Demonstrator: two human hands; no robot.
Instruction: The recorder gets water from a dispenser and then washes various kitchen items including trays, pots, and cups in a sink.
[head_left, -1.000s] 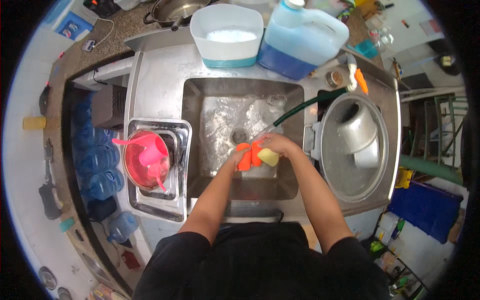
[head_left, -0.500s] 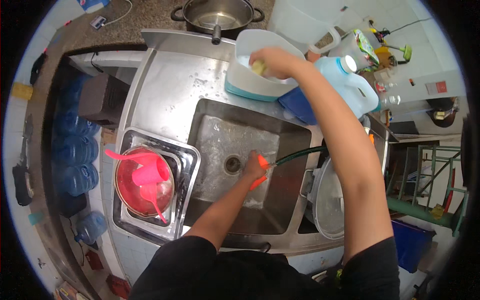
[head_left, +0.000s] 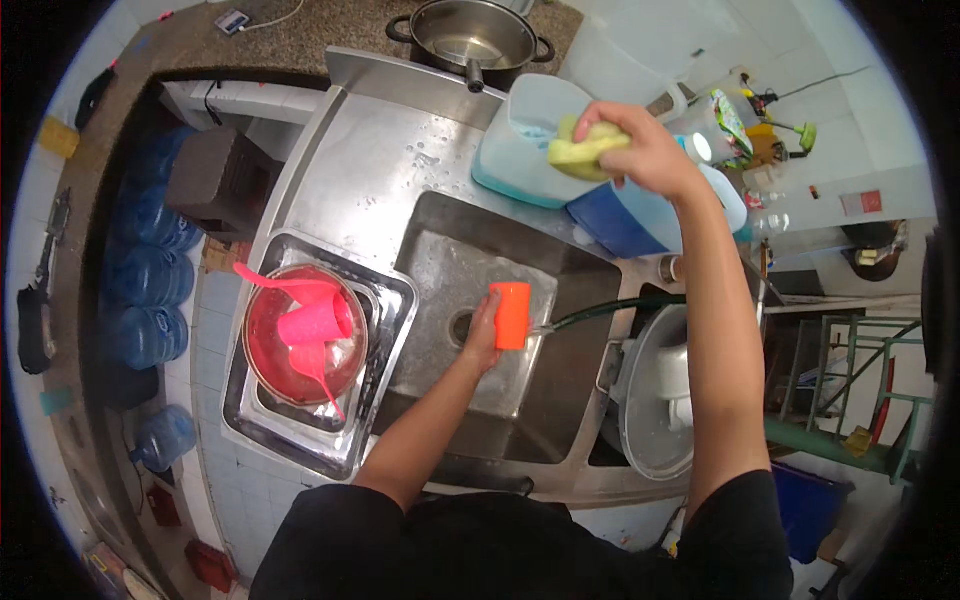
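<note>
Over the steel sink (head_left: 540,420), my left hand (head_left: 482,335) is wrapped round an orange cup (head_left: 513,316) held by its left side. A dark green hose (head_left: 620,304) reaches in from the right and ends beside the cup, above the basin. My right hand (head_left: 645,150) grips a yellow-green sponge (head_left: 580,156). The sponge is raised beside the rim of a translucent tub (head_left: 500,160) with bluish liquid in it, at the sink's far edge. Next to that tub stands a container of blue liquid (head_left: 625,220), partly hidden by my right forearm.
To the left, steel trays (head_left: 400,300) hold a glass bowl (head_left: 262,365) with pink plastic utensils (head_left: 315,322). A two-handled pot (head_left: 470,40) stands on the far counter. On the right is a large grey basin (head_left: 650,420). Blue water jugs (head_left: 155,335) sit below at the left.
My right hand has lifted the sponge out of the tub, up and to the right. My left hand has turned the orange cup so its side shows. The view has shifted slightly.
</note>
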